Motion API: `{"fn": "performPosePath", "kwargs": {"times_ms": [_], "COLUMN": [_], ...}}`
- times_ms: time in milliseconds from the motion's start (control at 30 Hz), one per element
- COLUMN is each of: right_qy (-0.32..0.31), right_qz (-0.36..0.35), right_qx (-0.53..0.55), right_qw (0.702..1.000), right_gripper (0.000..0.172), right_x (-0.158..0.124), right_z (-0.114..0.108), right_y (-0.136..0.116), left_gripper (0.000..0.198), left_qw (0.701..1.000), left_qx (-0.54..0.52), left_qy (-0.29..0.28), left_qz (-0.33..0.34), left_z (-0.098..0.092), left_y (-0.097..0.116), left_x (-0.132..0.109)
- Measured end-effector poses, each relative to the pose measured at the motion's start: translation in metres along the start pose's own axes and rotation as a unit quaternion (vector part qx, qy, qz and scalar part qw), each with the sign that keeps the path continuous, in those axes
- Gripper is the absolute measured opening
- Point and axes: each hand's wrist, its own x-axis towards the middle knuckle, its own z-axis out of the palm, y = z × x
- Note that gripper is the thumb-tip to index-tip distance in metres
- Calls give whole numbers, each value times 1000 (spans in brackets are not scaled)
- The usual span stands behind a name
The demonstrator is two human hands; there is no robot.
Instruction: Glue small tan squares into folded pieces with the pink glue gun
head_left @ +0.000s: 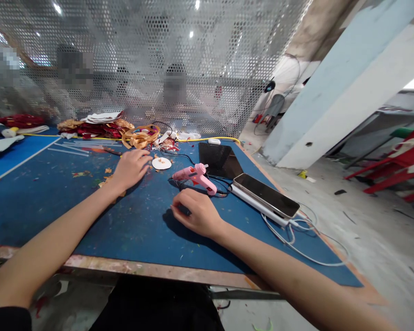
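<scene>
Forearms [276, 257] were nearest, the pink glue gun [197, 175] looking light, best held by its handle [209, 185], left hand [134, 166] spread, right hand [197, 212] curled, grip unclear.

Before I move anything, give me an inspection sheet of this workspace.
Surface: blue tabletop, flecked with scraps.
Things: pink glue gun, just beyond the right hand; white disc with bits on it.
Clutter: gold ribbon, clear sticks and red-gold pile toward the back; phone at right.
Hands: left hand beside the disc, contact unclear; right hand curled, nothing visible in it.
Cables: white cable looping at right; yellow cord along the back.
Surroundings: perforated metal screen behind; pale pillar to the right.
</scene>
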Motion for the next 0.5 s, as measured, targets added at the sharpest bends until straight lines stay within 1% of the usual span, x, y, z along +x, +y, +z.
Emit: {"fn": "performPosePath", "kwargs": {"times_ms": [33, 100, 167, 200, 267, 367, 500], "right_qy": [2, 0, -4, -5, -6, -8, -17], "right_qz": [-1, -4, -5, -4, -1, 6, 11], "right_qx": [0, 1, 0, 0, -3, -4, 1], "right_qw": [1000, 1000, 1000, 1000, 1000, 1000, 1000], "right_gripper": [10, 10, 10, 11, 11, 12, 12], "right_x": [0, 0, 0, 0, 0, -1, -1], "right_z": [-1, -2, -2, -2, -2, -2, -1], "right_y": [0, 1, 1, 1, 1, 1, 0], "left_gripper": [31, 33, 34, 33, 28, 22, 26], "left_qw": [1000, 997, 992, 990, 985, 975, 962], "left_qx": [4, 12, 16, 15, 12, 4, -13], "left_qy": [4, 6, -16, -36, -89, -169, -236], "left_qz": [-22, -78, -123, -137, -149, -146, -139], "left_z": [-8, -23, -33, -36, -37, -33, -28], "left_y": [-2, -8, -16, -21, -29, -39, -45], "left_x": [0, 0, 1, 1, 2, 2, -1]}}
